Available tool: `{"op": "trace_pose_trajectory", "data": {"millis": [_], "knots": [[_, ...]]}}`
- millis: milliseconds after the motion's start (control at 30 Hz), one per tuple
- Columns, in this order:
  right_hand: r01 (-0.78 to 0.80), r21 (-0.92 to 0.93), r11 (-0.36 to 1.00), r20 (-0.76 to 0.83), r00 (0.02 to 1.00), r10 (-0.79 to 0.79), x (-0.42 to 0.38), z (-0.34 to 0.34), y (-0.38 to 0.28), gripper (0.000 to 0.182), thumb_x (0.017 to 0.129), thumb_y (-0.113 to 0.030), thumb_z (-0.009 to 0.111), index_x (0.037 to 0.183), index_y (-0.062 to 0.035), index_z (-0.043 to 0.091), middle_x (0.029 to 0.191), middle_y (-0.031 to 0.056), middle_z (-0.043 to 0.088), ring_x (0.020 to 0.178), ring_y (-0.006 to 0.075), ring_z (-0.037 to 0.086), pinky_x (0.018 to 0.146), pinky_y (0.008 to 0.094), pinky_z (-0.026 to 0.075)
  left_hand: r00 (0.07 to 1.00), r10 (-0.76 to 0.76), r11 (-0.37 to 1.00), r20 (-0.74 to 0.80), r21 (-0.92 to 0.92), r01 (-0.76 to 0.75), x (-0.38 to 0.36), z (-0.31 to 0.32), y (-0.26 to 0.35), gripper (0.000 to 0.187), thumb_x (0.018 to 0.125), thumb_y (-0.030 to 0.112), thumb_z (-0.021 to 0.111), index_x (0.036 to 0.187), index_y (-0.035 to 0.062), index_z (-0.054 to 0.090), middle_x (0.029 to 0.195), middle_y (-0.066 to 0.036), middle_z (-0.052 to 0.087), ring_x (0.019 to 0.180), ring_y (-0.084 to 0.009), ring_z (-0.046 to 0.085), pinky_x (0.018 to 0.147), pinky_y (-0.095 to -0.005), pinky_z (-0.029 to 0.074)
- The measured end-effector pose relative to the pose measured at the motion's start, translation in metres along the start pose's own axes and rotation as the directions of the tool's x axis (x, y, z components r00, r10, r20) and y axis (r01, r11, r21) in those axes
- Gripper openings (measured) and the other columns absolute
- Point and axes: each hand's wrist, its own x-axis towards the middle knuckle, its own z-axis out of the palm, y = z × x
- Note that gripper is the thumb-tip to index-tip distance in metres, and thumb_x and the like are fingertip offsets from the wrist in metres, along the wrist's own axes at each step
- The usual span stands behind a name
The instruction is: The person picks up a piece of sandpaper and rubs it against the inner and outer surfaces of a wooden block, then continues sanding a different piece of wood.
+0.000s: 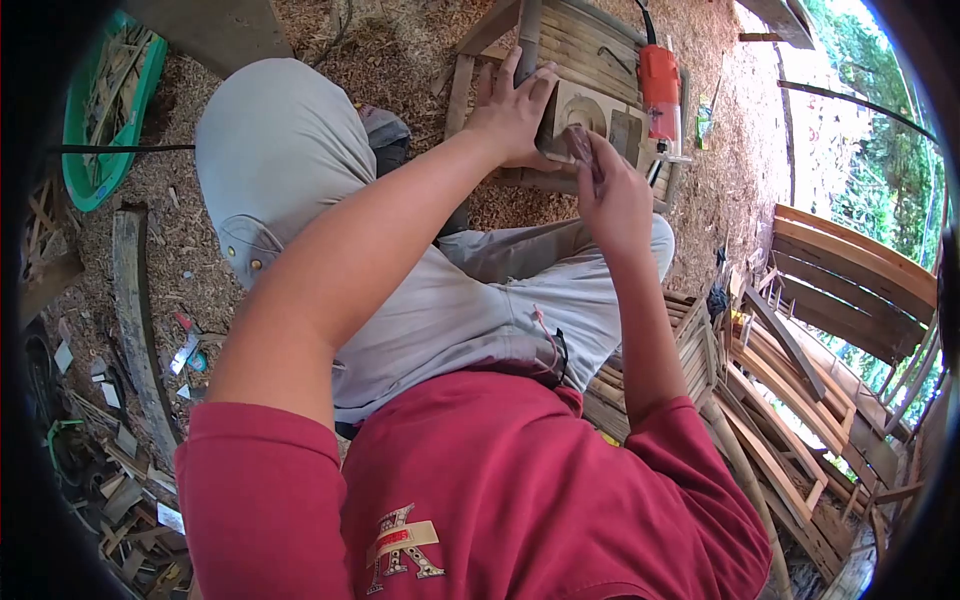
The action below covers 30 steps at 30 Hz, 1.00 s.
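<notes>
My left hand (512, 118) steadies a pale wooden block (602, 100), its fingers spread over the near-left side and the thumb along the lower edge. A rounded hollow is cut into the block's top face. In my right hand (615, 195) is a small dark brown piece (579, 143), pinched between thumb and fingers; it looks like folded sandpaper, though I cannot be certain. Its tip meets the block close to the hollow. Both hands work over a low slatted bamboo bench (572, 38), where the block rests.
An orange-red power tool (659, 82) with a black cord lies at the bench's right side. Wood shavings (375, 60) cover the ground. To the left stands a green basin (130, 130) holding wood strips. Wooden frames (790, 400) are stacked at right, and offcuts (120, 500) lie at lower left.
</notes>
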Motion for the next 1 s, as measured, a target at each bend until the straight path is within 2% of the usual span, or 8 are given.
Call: {"op": "trace_pose_trajectory", "data": {"millis": [67,300,433,533,667,833,933,1000], "knots": [[-0.004,0.065,0.998,-0.01,1.0,0.005,-0.011,0.0,0.014,0.038,0.099,-0.016,0.072,0.136,-0.008,0.072,0.101,0.0234,0.078,0.086,0.0431,0.076,0.076,0.0488,0.059,0.999,0.02,1.0,-0.035,-0.024,-0.021,-0.002,0.002,0.0,0.148,0.062,0.068,0.096,0.172,0.0104,0.016,0.182,-0.009,0.027,0.167,-0.0519,-0.001,0.133,-0.0704,0.007],[-0.151,0.124,0.981,-0.01,0.988,0.154,0.012,0.011,-0.007,0.034,0.098,-0.012,0.069,0.132,-0.0071,0.072,0.107,0.022,0.079,0.096,0.045,0.076,0.083,0.0523,0.059,0.993,0.057,0.998,-0.107,0.02,-0.055,0.005,0.016,-0.009,0.147,0.062,0.074,0.093,0.172,0.0104,0.018,0.182,-0.007,0.029,0.166,-0.0516,0.001,0.132,-0.0714,0.009],[0.045,0.154,0.987,0.012,0.999,-0.048,-0.001,-0.003,0.017,0.032,0.099,-0.012,0.07,0.131,-0.0063,0.071,0.105,0.0232,0.078,0.094,0.0458,0.075,0.083,0.0539,0.059,0.991,0.061,0.998,-0.115,0.03,-0.058,-0.002,0.013,-0.007,0.148,0.062,0.077,0.091,0.172,0.0099,0.018,0.181,-0.007,0.029,0.166,-0.0521,0.0,0.131,-0.0716,0.012],[-0.076,0.177,0.981,0.036,0.997,0.071,0.004,0.003,0.015,0.034,0.099,-0.013,0.071,0.133,-0.0063,0.07,0.109,0.0237,0.078,0.096,0.0459,0.076,0.084,0.0534,0.06,0.986,0.092,0.995,-0.139,0.043,-0.087,0.0,0.017,-0.007,0.147,0.064,0.078,0.09,0.172,0.0102,0.018,0.181,-0.008,0.029,0.166,-0.0522,0.001,0.131,-0.0718,0.013],[-0.014,0.108,0.994,-0.122,0.992,0.027,0.006,0.02,-0.002,0.034,0.1,-0.014,0.07,0.134,-0.0068,0.069,0.108,0.024,0.078,0.095,0.0463,0.075,0.084,0.0536,0.061,0.976,0.102,0.995,-0.19,0.04,-0.096,0.002,0.021,-0.011,0.144,0.066,0.08,0.087,0.172,0.0103,0.018,0.181,-0.007,0.028,0.165,-0.0526,0.002,0.131,-0.0716,0.013],[-0.019,0.069,0.997,0.103,0.995,0.012,0.0,-0.011,0.012,0.034,0.1,-0.013,0.068,0.133,-0.0055,0.069,0.107,0.0253,0.078,0.096,0.0464,0.076,0.085,0.0546,0.061,0.983,0.108,0.994,-0.145,0.046,-0.102,-0.001,0.018,-0.01,0.144,0.067,0.08,0.087,0.172,0.0101,0.018,0.182,-0.005,0.025,0.165,-0.0538,0.002,0.131,-0.0714,0.014],[-0.055,0.1,0.993,-0.107,0.992,0.066,0.013,0.02,-0.001,0.034,0.099,-0.013,0.068,0.131,-0.0043,0.069,0.105,0.0261,0.078,0.094,0.047,0.075,0.084,0.0556,0.06,0.98,0.122,0.992,-0.156,0.064,-0.113,0.003,0.019,-0.01,0.146,0.065,0.08,0.089,0.172,0.009,0.017,0.183,-0.005,0.023,0.165,-0.0538,0.0,0.131,-0.0728,0.012],[-0.034,0.128,0.991,-0.091,0.995,0.046,0.01,0.019,-0.006,0.034,0.099,-0.015,0.07,0.131,-0.0044,0.07,0.103,0.0249,0.078,0.093,0.047,0.075,0.083,0.0551,0.06,0.983,0.12,0.991,-0.142,0.073,-0.11,0.003,0.019,-0.015,0.149,0.063,0.079,0.09,0.171,0.0072,0.017,0.183,-0.008,0.023,0.166,-0.0538,-0.005,0.129,-0.0762,0.01]]}}
